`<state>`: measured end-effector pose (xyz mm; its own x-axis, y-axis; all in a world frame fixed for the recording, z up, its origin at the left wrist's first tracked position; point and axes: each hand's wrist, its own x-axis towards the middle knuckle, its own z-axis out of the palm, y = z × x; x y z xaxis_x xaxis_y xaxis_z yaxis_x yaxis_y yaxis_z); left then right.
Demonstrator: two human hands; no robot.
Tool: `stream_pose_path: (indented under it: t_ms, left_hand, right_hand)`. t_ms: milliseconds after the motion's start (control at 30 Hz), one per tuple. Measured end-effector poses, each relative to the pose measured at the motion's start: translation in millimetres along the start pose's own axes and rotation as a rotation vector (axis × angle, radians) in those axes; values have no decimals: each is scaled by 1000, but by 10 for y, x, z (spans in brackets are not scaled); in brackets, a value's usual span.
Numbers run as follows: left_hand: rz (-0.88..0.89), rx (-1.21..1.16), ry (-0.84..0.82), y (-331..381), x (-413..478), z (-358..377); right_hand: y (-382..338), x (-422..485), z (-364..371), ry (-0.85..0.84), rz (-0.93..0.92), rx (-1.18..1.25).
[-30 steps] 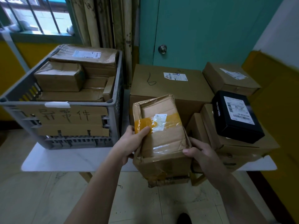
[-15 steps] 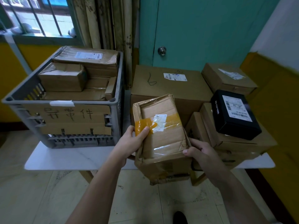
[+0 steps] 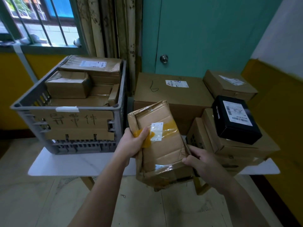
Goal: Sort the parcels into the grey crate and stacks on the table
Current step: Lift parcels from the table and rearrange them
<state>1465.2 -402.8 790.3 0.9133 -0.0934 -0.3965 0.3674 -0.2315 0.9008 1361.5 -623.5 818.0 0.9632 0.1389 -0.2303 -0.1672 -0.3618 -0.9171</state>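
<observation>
Both hands are gripping a crumpled brown cardboard parcel banded with yellow tape [image 3: 159, 143] in the air at the near edge of the white table [image 3: 82, 163]: the left hand [image 3: 132, 144] is clasping its left edge, thumb lying on the tape, while the right hand [image 3: 200, 161] is clutching its lower right corner. Beyond the left fingers is sitting the grey slatted plastic crate [image 3: 70, 128], already carrying cardboard boxes. Beyond the right fingers, a black box with a white label [image 3: 236, 119] is resting on stacked brown cartons [image 3: 229, 149].

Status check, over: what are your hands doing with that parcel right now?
Left hand and right hand both grip the crumpled taped parcel, held over the table edge. Grey crate to the left, nearly full. Nothing in the way.
</observation>
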Motion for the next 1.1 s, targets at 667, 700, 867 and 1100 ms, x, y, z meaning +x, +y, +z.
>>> stream_pose_path:
  t_ms: [667, 700, 867, 1100]
  left_hand:
    - [-9, -169, 213, 108, -235, 85]
    - [-14, -172, 220, 139, -270, 60]
    - [-54, -256, 234, 257, -509, -136]
    - [-5, -331, 312, 398, -887, -311]
  right_hand:
    - [164, -92, 27, 160, -127, -135]
    - [170, -105, -3, 183, -145, -211]
    - [177, -111, -106, 325, -199, -506]
    - [125, 27, -145, 342, -310, -463]
